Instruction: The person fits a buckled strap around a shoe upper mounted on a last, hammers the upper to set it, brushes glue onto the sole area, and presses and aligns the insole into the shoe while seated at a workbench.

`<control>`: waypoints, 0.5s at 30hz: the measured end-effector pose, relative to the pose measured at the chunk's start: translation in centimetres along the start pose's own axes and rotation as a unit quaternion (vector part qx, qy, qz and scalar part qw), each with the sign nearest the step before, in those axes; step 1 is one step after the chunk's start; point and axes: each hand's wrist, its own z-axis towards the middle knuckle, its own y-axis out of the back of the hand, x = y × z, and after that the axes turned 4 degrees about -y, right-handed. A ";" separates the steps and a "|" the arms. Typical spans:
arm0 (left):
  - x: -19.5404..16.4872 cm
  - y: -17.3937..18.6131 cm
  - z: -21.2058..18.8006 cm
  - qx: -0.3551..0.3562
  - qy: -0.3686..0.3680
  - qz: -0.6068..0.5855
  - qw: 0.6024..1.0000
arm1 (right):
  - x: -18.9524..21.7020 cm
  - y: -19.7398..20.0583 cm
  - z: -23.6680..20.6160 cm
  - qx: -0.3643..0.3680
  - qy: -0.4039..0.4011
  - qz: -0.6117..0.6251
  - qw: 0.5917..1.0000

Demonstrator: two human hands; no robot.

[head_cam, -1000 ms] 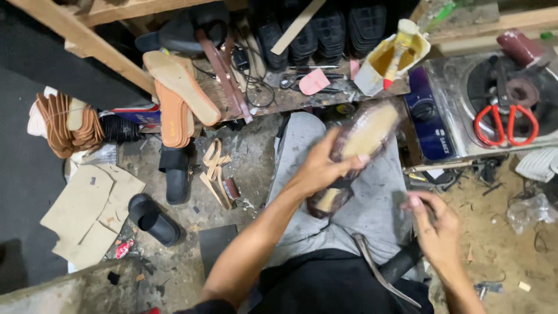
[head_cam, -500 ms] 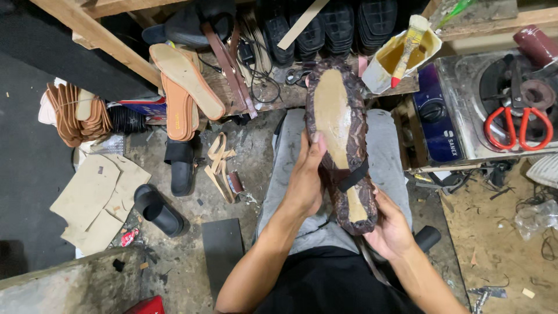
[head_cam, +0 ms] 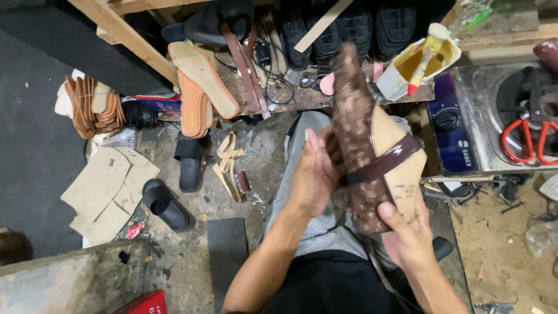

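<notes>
I hold an unfinished sandal [head_cam: 372, 145] up in front of me over my lap, tilted on its side. Its tan insole faces right, a glossy dark brown strap crosses it, and a dark brown mottled edge faces left. My left hand [head_cam: 317, 171] grips the sandal's left side near the middle. My right hand [head_cam: 407, 232] holds its lower end from below, thumb on the dark edge.
A cut plastic container of yellow glue with a brush [head_cam: 418, 58] sits on the bench beside a small stove [head_cam: 494, 122] with red scissors [head_cam: 526, 139]. Tan insoles [head_cam: 200, 87], black slippers [head_cam: 168, 203], cardboard pieces [head_cam: 104, 192] and straps [head_cam: 229, 166] lie on the floor at left.
The sandal has turned from sole-up flat toward me to tilted on its side, showing the strap. My right hand shifted to its lower end; a second ago only my left hand held it.
</notes>
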 end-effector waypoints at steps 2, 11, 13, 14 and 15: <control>0.6 -0.3 0.1 -0.056 0.027 -0.022 0.998 | 0.1 -1.0 -0.6 -0.013 0.059 -0.252 0.966; 0.1 2.5 0.2 0.177 0.025 -0.225 0.958 | -0.6 -2.4 -0.9 0.143 0.033 -0.159 0.976; 0.1 2.5 0.0 0.113 0.020 -0.141 0.983 | -0.9 -2.4 -0.8 0.140 0.017 -0.149 0.979; 0.2 2.3 0.0 0.081 0.018 -0.098 0.992 | -1.0 -2.5 -0.9 0.128 0.012 -0.150 0.980; 0.2 2.2 -0.1 0.087 0.018 -0.096 0.991 | -1.2 -2.6 -1.0 0.116 0.007 -0.150 0.982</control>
